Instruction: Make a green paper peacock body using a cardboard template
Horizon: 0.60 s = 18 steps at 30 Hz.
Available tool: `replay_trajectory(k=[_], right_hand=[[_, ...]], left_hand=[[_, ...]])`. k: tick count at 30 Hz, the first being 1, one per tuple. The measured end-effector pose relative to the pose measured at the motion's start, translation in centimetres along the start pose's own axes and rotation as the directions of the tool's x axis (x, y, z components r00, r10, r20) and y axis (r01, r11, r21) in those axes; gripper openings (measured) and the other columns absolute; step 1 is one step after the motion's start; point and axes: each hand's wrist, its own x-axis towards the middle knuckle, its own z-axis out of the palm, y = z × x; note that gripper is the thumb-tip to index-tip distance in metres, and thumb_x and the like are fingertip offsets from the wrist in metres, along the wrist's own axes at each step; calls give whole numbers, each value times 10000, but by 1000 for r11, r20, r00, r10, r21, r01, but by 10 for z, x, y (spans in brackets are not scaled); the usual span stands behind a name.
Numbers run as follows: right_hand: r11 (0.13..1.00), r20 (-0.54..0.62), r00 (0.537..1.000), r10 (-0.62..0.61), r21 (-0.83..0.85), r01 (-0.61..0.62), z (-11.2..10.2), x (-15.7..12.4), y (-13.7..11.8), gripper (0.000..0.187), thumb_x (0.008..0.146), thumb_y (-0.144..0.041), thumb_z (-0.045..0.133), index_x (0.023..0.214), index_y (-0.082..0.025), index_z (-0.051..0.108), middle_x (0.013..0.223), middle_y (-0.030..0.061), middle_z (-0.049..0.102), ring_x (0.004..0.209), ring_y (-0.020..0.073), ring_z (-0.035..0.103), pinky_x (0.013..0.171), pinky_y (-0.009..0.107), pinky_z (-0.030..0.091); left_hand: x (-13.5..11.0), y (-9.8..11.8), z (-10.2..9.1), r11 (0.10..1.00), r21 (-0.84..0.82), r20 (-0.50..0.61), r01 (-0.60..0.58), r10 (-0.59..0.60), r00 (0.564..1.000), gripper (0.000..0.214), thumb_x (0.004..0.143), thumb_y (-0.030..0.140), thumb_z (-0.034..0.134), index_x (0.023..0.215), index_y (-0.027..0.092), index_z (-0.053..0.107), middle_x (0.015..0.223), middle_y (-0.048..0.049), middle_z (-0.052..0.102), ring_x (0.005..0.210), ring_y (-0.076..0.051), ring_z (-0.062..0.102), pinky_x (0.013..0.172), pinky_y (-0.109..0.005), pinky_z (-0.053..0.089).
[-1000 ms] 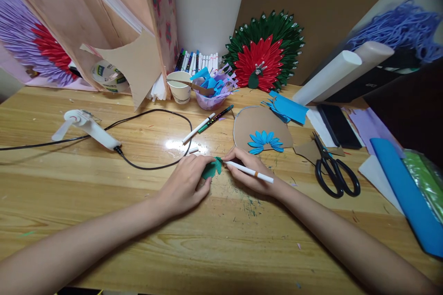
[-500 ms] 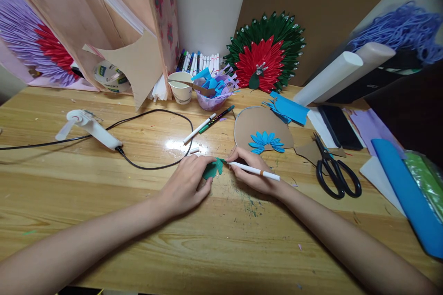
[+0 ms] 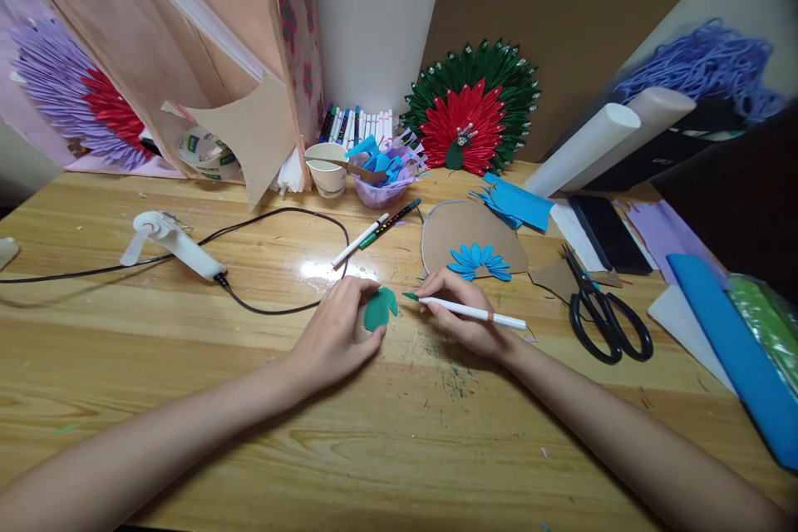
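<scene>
My left hand (image 3: 335, 332) rests on the wooden table (image 3: 187, 399), its fingers curled and pressing on a small green cut-out shape (image 3: 378, 307). My right hand (image 3: 465, 317) grips a white marker (image 3: 474, 313) with a green tip, which points left and sits just right of the green shape, slightly apart from it. Behind the right hand lies a brown cardboard semicircle (image 3: 465, 224) bearing a blue paper flower (image 3: 479, 260).
A glue gun (image 3: 178, 241) with a black cable lies at the left. Two markers (image 3: 374, 226), a paper cup (image 3: 327, 169), a bowl of paper scraps (image 3: 383, 174) and a red-green paper fan (image 3: 472, 112) stand behind. Black scissors (image 3: 602, 307) and paper rolls (image 3: 729, 341) are at the right.
The marker tip has drawn away to the right from the green shape. My view has tilted a little, so the things on the table sit lower in the picture.
</scene>
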Motion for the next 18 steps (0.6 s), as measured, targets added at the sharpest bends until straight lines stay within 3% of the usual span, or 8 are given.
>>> replay_trajectory(k=[6, 12, 15, 18], right_hand=[[999, -23, 999, 43, 25, -42, 1, -1, 1, 84, 854, -234, 501, 913, -198, 548, 796, 27, 585, 696, 152, 575, 613, 263, 451], [999, -120, 992, 32, -22, -34, 2, 0, 1, 128, 889, -267, 466, 953, -204, 558, 900, 46, 603, 791, 171, 593, 688, 297, 480], [987, -148, 989, -28, -162, 4, 2, 2, 0, 133, 898, -243, 461, 984, -211, 558, 901, 52, 613, 821, 183, 588, 734, 330, 478], [898, -54, 982, -180, -417, 141, 3, 8, 1, 176, 889, -188, 475, 1026, -216, 582, 959, 84, 620, 899, 219, 554, 807, 389, 462]], left_hand=[[1, -1, -2, 993, -105, 3, 58, -58, 998, 422, 761, 154, 594, 1139, 202, 414, 997, -52, 521, 900, -176, 526, 815, -347, 454], [1, 0, -4, 978, -168, 28, 120, -117, 993, 275, 877, 226, 474, 1151, 215, 461, 927, -41, 580, 807, -160, 539, 754, -334, 454], [3, 0, -5, 951, -257, 17, 171, -172, 985, 226, 888, 265, 463, 1099, 205, 520, 935, -51, 605, 806, -169, 549, 760, -348, 456], [10, 2, -8, 845, -473, 14, 250, -277, 961, 205, 874, 315, 490, 1010, 178, 560, 944, -61, 636, 826, -179, 585, 765, -347, 473]])
